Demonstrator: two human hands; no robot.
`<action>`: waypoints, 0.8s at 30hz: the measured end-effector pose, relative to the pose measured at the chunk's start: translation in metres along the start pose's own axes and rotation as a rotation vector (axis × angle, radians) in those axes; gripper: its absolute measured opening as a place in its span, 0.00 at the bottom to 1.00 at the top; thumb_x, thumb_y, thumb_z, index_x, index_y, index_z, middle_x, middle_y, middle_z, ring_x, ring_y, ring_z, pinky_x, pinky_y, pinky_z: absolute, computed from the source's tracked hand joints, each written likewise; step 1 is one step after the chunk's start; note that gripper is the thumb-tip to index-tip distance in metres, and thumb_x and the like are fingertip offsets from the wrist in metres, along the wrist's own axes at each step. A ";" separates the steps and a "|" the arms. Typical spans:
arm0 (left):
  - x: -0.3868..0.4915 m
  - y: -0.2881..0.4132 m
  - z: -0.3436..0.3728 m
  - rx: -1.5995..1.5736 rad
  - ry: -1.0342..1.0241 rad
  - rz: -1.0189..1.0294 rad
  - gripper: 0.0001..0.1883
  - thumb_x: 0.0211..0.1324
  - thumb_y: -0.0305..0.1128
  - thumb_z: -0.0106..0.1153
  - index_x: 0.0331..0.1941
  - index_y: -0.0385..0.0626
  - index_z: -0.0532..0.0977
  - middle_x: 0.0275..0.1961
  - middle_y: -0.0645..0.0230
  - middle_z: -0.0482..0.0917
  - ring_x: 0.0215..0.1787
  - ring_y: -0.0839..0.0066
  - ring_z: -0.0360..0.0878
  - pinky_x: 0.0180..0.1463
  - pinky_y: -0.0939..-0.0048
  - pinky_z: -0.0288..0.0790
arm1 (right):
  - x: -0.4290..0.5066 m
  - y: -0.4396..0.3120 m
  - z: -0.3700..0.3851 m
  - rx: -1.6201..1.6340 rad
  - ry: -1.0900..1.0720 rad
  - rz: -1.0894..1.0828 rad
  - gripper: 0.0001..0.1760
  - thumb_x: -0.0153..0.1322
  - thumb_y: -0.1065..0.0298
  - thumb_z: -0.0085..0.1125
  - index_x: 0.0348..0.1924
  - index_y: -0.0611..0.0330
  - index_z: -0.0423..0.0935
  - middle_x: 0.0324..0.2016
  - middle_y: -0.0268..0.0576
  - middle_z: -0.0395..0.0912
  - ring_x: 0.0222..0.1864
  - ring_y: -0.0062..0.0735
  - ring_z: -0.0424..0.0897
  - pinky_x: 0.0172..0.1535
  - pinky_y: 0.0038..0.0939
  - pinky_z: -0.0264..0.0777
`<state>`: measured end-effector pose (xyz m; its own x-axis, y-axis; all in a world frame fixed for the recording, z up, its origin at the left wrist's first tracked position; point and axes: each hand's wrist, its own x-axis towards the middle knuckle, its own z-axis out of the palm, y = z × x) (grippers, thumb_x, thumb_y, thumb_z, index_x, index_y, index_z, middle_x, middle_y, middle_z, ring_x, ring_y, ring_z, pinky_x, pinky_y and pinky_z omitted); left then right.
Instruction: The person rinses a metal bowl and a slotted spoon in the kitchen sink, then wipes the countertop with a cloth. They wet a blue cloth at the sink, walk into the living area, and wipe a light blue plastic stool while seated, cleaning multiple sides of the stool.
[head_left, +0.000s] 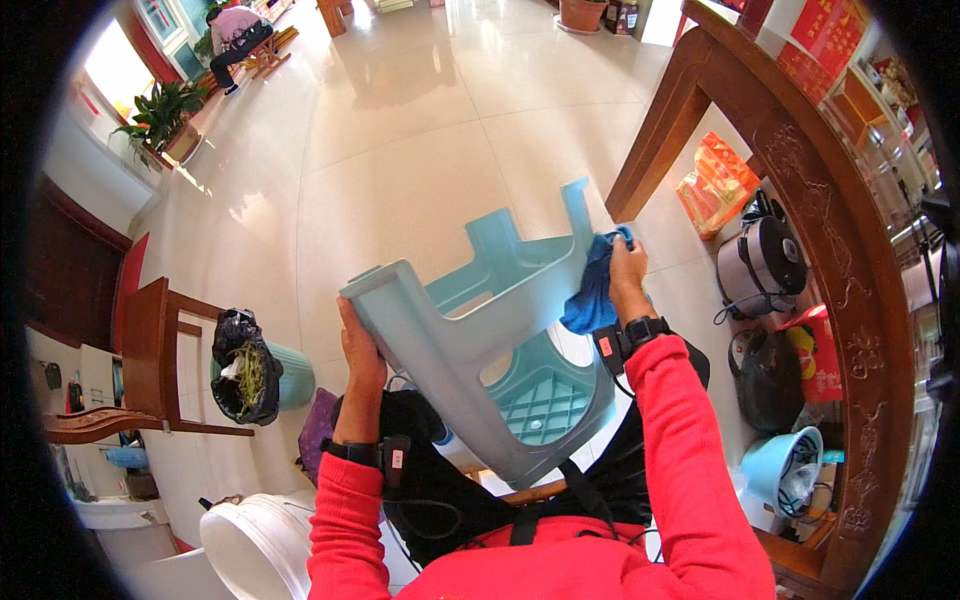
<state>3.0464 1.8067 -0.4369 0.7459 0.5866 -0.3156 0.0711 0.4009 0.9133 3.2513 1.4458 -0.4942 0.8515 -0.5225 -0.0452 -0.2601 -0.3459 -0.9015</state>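
Note:
A light teal plastic stool (457, 360) lies tilted on its side before my lap, legs pointing away from me and its ribbed underside showing. My left hand (362, 349) grips the stool by the outer edge of a leg at the left. In my right hand (627, 274) is a bunched blue cloth (590, 292), held against the right side of the stool near the base of a raised leg. Part of the stool's far side is hidden behind its own frame.
At the left stands a teal bin (292, 375) lined with a black bag, beside a wooden chair (146, 352). A white bucket (251, 544) is lower left. A carved wooden frame (840, 247) rises at right, near a rice cooker (761, 262) and blue bucket (772, 465). Another person (238, 37) sits far off.

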 end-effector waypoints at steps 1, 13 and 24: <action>-0.001 -0.001 0.000 -0.039 -0.039 -0.002 0.38 0.67 0.66 0.37 0.60 0.42 0.70 0.55 0.63 0.77 0.55 0.70 0.75 0.58 0.68 0.70 | 0.002 0.000 -0.005 0.075 0.033 0.031 0.19 0.70 0.58 0.58 0.47 0.64 0.77 0.39 0.48 0.82 0.40 0.39 0.80 0.46 0.36 0.72; 0.004 0.004 -0.011 -0.140 -0.289 -0.021 0.37 0.65 0.68 0.35 0.52 0.45 0.74 0.47 0.67 0.81 0.48 0.72 0.78 0.54 0.69 0.72 | -0.020 -0.052 -0.095 0.447 -0.675 0.040 0.30 0.74 0.45 0.54 0.62 0.57 0.71 0.51 0.37 0.76 0.52 0.25 0.74 0.58 0.28 0.66; 0.011 -0.002 -0.034 -0.214 -0.175 0.130 0.21 0.69 0.48 0.49 0.56 0.47 0.70 0.51 0.63 0.78 0.50 0.75 0.77 0.49 0.71 0.74 | -0.059 -0.024 -0.149 0.509 -0.735 -0.219 0.31 0.81 0.43 0.30 0.66 0.56 0.63 0.58 0.42 0.71 0.59 0.29 0.70 0.65 0.30 0.60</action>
<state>3.0324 1.8363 -0.4506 0.8437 0.5199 -0.1336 -0.1595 0.4804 0.8624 3.1393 1.3684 -0.4061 0.9786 0.2012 0.0433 0.0241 0.0970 -0.9950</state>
